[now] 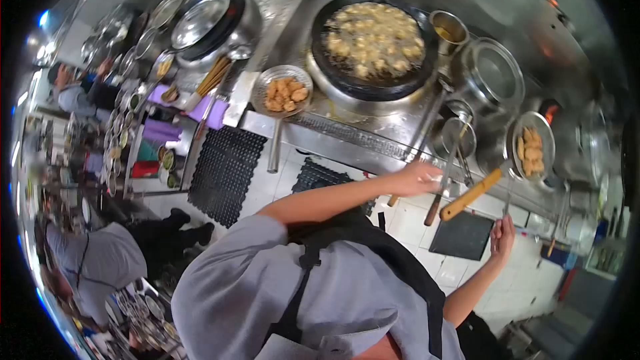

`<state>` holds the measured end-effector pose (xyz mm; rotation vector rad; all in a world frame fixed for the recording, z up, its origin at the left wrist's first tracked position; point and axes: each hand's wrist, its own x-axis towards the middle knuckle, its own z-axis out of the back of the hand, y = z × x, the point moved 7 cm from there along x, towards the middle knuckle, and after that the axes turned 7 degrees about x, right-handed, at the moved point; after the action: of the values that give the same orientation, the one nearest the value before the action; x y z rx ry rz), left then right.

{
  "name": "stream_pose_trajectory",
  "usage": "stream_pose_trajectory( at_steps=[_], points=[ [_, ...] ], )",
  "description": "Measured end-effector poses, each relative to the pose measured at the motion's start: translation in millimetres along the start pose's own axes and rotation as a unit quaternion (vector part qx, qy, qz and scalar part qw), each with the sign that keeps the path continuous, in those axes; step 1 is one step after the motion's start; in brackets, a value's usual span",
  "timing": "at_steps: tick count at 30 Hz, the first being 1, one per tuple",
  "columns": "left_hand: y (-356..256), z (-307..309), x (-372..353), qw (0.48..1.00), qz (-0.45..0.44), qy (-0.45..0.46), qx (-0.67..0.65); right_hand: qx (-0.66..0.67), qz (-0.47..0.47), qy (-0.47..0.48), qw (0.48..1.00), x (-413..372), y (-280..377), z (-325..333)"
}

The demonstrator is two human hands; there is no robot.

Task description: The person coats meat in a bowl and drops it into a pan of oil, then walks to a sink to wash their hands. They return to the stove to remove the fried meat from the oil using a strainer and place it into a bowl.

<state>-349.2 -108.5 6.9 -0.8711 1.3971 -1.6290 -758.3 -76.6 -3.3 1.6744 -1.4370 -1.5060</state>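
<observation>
My left hand (421,178) reaches over the front edge of the stove, fingers stretched out and apart. Close to its fingertips hangs a long metal utensil with a brown wooden handle (432,211). My right hand (502,235) is closed around a thin metal handle (507,205) whose far end I cannot make out. Just above that hand, a strainer with a yellow wooden handle (471,195) holds fried pieces (531,153). Pale battered pieces (377,37) bubble in oil in a large black wok (319,60). A perforated ladle (274,147) carries browned fried pieces (285,95).
A covered pot (248,23) stands on the left of the stove, with wooden sticks (215,77) beside it. Metal pots (517,87) line the right. Black rubber mats (227,173) lie on the tiled floor. Another person (110,257) is at the lower left.
</observation>
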Motion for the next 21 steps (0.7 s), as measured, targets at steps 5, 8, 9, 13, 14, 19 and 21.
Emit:
stream_pose_trajectory(
  at_steps=[5, 8, 9, 13, 14, 19, 21],
  points=[
    [76, 280, -238, 0.744, 0.351, -0.349, 0.450, -0.238, 0.065, -0.192, 0.950, -34, 30, 30],
    [215, 305, -323, 0.875, 0.283, -0.391, -0.029, -0.448, 0.268, -0.275, 0.807, -56, 99, 37],
    [196, 282, -317, 0.830, 0.306, -0.390, -0.256, -0.422, 0.341, -0.295, 0.786, -69, 115, 7],
    [160, 269, -300, 0.799, 0.205, -0.350, -0.445, -0.422, 0.314, -0.168, 0.834, -79, 134, -110],
    [147, 270, -309, 0.812, 0.199, -0.342, -0.429, -0.424, 0.329, -0.136, 0.833, -83, 129, -137],
    [33, 291, -332, 0.873, 0.212, -0.322, -0.301, -0.375, 0.303, -0.030, 0.876, -103, 90, -218],
    [-2, 309, -315, 0.900, 0.203, -0.303, -0.239, -0.395, 0.279, -0.032, 0.875, -110, 77, -240]
  ],
)
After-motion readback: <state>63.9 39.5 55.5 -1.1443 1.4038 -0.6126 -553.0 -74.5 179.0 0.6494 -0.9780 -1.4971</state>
